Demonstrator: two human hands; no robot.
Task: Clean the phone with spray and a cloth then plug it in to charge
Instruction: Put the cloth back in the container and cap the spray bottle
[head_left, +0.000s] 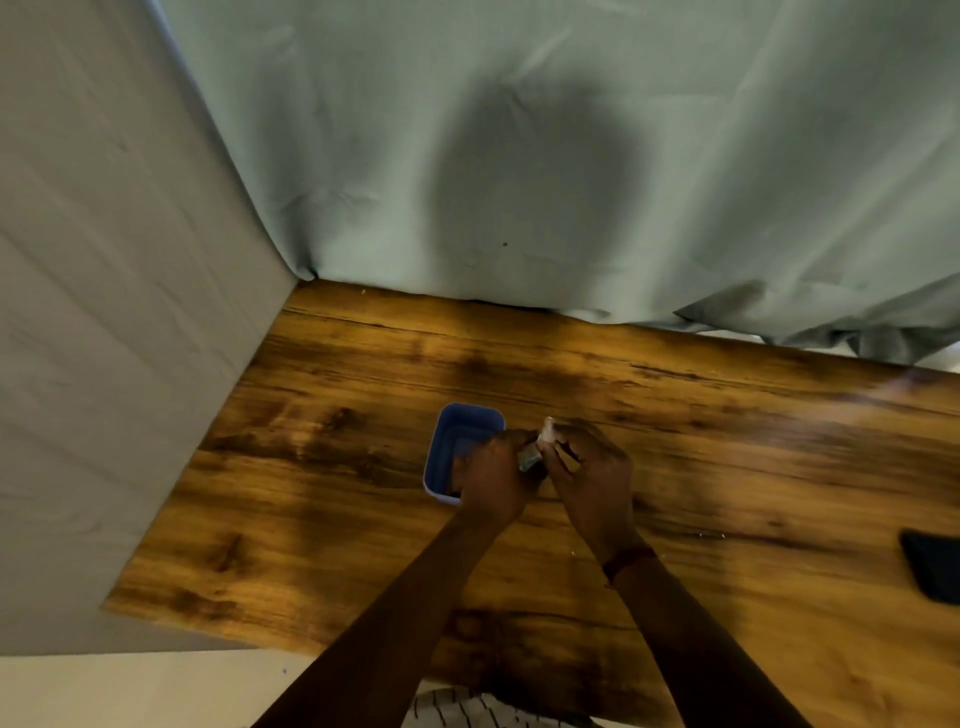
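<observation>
Glossy wood-grain table, matt cloth drape.

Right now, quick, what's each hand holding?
Left hand: fingers curled round a small grey-green thing, too blurry to name.
Right hand: fingers pinch a small whitish bit just above it.

phone cut off right, held item blurred

On the table, box lies well left of phone.
</observation>
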